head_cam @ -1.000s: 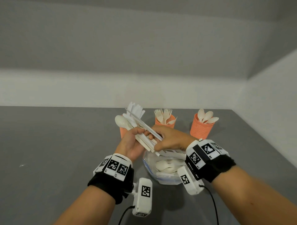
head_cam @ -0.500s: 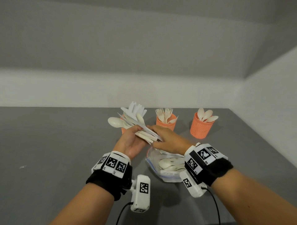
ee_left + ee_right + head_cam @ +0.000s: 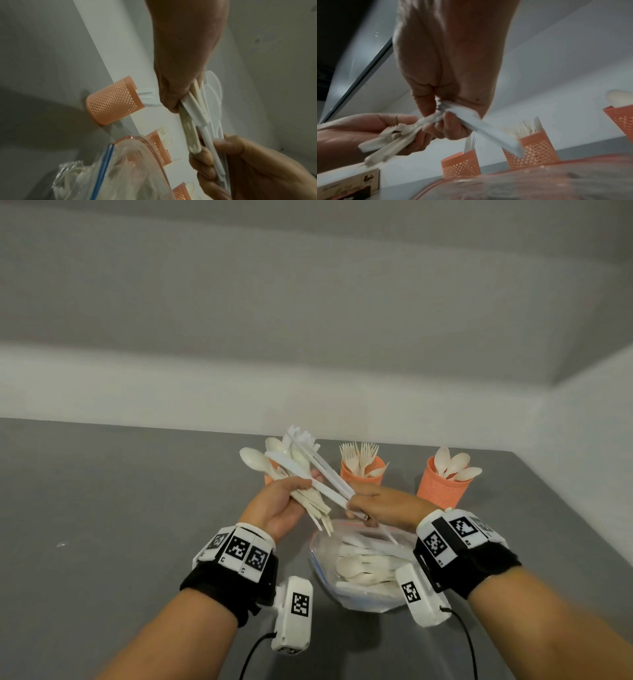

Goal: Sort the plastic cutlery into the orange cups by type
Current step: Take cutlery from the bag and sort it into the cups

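Grey table (image 3: 102, 542); clear bag (image 3: 359, 577) of cutlery near its front edge. Behind the bag, three orange cups (image 3: 442, 487). Above the bag, left hand (image 3: 277, 508) grips a mixed cutlery bunch (image 3: 291, 470); right hand (image 3: 383, 506) pinches white knives (image 3: 329, 474).

Three orange cups (image 3: 444, 487), one plastic bag (image 3: 356, 597), two hands (image 3: 277, 508).

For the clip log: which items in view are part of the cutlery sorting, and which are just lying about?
Part of the job:
- left hand holding cutlery bundle
- right hand pinching white knives
- fork cup
- spoon cup
- third orange cup
- plastic bag of cutlery

Just lying about:
- printed card
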The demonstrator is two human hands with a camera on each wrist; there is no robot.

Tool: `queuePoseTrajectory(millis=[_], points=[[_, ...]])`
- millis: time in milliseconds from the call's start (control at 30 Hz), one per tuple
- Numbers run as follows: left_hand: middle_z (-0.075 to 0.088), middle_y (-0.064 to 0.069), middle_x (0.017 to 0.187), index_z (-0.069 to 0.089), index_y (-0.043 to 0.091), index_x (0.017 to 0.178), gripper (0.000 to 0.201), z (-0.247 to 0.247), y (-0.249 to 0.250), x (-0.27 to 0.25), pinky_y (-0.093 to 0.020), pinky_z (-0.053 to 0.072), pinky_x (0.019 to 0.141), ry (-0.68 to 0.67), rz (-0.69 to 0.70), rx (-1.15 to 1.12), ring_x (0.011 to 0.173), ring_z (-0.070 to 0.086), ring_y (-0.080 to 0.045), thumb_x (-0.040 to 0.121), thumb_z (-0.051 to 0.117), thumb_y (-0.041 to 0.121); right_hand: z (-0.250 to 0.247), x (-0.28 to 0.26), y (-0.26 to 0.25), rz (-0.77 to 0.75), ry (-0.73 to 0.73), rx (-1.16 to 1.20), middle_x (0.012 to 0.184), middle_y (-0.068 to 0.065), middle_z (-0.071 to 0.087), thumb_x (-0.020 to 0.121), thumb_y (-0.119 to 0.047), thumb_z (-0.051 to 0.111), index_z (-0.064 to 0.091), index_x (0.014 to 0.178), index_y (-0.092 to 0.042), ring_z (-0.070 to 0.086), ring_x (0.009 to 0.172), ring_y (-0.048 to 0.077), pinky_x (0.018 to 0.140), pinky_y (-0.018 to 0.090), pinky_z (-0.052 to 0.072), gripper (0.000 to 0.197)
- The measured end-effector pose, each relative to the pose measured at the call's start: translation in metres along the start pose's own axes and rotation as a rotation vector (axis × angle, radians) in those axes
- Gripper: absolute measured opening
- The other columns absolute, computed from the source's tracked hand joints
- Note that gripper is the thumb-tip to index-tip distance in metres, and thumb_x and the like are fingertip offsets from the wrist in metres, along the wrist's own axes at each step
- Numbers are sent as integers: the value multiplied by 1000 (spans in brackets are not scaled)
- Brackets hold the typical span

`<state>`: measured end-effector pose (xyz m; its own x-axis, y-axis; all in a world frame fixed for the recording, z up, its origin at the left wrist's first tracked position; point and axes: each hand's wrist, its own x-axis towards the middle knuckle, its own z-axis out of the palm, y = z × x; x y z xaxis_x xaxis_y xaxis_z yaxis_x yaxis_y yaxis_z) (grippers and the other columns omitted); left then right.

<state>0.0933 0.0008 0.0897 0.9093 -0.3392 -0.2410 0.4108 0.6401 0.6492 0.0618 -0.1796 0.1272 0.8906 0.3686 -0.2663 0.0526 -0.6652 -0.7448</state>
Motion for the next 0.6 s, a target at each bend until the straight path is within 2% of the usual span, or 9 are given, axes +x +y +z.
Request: queuePoseTrajectory(millis=[67, 100, 133, 200, 267, 367, 433, 500, 600], points=[[66, -19, 100, 45, -3, 129, 46, 5, -5, 6, -43, 49, 91, 12, 36, 63, 99, 64, -29, 84, 43, -15, -5, 5, 5, -4, 4, 81, 69, -1, 48, 92, -12, 39, 52, 84, -11, 44, 60, 12, 63, 23, 41, 15], [64, -21, 103, 48, -5, 124, 39, 9, -7, 7, -43, 50, 90, 14, 48, 121, 100, 63, -31, 86, 44, -13, -3, 9, 6, -12, -2, 120, 70, 0, 50, 94, -16, 41, 53, 88, -13, 47, 60, 13, 63, 25, 42, 14], [65, -21, 100, 53, -5, 115, 29, 16, -10, 7, -41, 52, 85, 6, 58, 177, 95, 65, -30, 88, 43, -11, -3, 14, 8, -31, -3, 150, 70, 0, 51, 96, -24, 43, 54, 98, -16, 49, 59, 12, 60, 24, 44, 14], [71, -15, 83, 58, -1, 98, 21, 24, -15, 8, -36, 55, 72, -4, 72, 249, 79, 70, -24, 91, 40, -9, -5, 23, 11, -55, -25, 159, 66, 0, 50, 97, -35, 43, 48, 120, -23, 49, 52, 10, 50, 20, 43, 27], [72, -11, 77, 59, 0, 97, 20, 25, -17, 9, -33, 58, 67, -14, 64, 266, 74, 71, -20, 92, 41, -7, -9, 29, 19, -65, -98, 257, 62, 2, 46, 98, -31, 41, 44, 127, -20, 46, 44, 8, 43, 19, 41, 30], [68, -5, 76, 54, 2, 109, 24, 12, -11, 13, -30, 58, 72, 46, 76, 215, 68, 67, -14, 88, 49, -9, -24, 33, 29, -75, -194, 428, 60, 1, 53, 99, -20, 43, 47, 116, -13, 49, 41, 9, 38, 19, 40, 19], [63, -3, 69, 54, 3, 102, 20, 4, -2, 11, -30, 55, 70, 83, 55, 158, 61, 63, -12, 88, 47, -9, -38, 37, 30, -128, -224, 522, 56, 1, 55, 98, -12, 43, 49, 99, -10, 48, 40, 12, 36, 19, 39, 7], [59, -4, 64, 55, 4, 87, 18, -6, 9, 6, -26, 55, 61, 129, 60, 160, 55, 61, -11, 90, 42, -6, -49, 48, 23, -154, -170, 612, 56, 2, 54, 97, -6, 43, 53, 98, -8, 48, 41, 12, 37, 20, 41, 10], [62, -6, 68, 57, 3, 87, 15, -23, 23, 2, -28, 58, 62, 200, 74, 109, 59, 65, -14, 90, 43, -3, -62, 67, 1, -168, -16, 675, 64, 5, 53, 97, -4, 42, 51, 104, -7, 52, 47, 13, 47, 22, 47, 12]])
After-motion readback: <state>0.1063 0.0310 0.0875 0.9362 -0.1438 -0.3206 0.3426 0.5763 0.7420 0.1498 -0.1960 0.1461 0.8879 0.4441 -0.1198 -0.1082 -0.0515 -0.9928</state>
